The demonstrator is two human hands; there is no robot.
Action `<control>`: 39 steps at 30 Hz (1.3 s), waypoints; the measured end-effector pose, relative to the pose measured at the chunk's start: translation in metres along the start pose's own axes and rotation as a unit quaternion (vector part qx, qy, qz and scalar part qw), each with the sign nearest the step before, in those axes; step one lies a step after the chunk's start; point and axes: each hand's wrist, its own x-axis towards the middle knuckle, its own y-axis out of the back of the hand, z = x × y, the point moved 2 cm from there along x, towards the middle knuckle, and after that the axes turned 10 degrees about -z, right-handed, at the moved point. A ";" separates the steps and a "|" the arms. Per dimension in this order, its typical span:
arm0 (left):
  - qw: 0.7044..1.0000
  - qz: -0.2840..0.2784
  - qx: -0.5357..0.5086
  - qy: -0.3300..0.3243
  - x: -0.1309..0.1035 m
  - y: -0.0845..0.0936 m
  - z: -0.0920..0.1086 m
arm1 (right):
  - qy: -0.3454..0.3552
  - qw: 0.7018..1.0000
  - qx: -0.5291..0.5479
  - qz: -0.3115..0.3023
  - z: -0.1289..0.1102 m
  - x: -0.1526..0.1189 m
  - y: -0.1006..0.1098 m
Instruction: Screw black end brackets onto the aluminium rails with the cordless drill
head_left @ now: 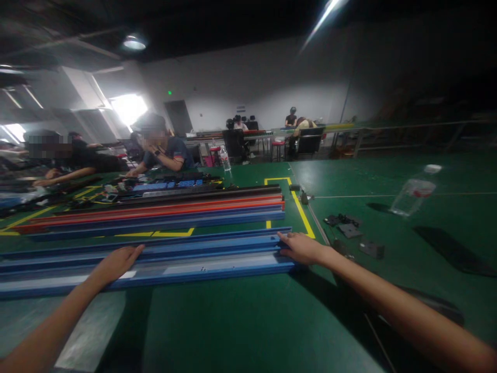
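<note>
Long blue channel rails (217, 251) lie side by side across the green table in front of me. My left hand (119, 261) rests over the rails left of the middle, its fingers bent over them and partly hidden. At the rails' right end is my right hand (301, 247), with the index finger stretched out along the top and the other fingers curled at the end. Behind these, red rails (186, 206) and another blue rail (163, 223) lie parallel, with a black rail (217, 194) farther back.
To the right stand a clear bottle (413, 196), a dark phone-like slab (454, 251) and small black parts (349, 228). Yellow tape (303, 215) marks the green table (217, 321). A second bottle (225, 159) stands farther back. People sit at the far left side.
</note>
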 end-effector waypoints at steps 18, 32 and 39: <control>0.998 -0.026 0.039 0.045 0.001 -0.009 -0.006 | 0.002 0.999 -0.019 0.039 -0.005 -0.002 -0.004; 0.996 -0.034 0.019 0.084 0.003 -0.013 -0.012 | 0.008 0.999 -0.016 0.051 -0.003 -0.001 -0.011; 0.996 -0.006 0.015 0.083 0.006 -0.015 -0.016 | -0.011 0.998 -0.012 0.055 -0.006 -0.002 -0.009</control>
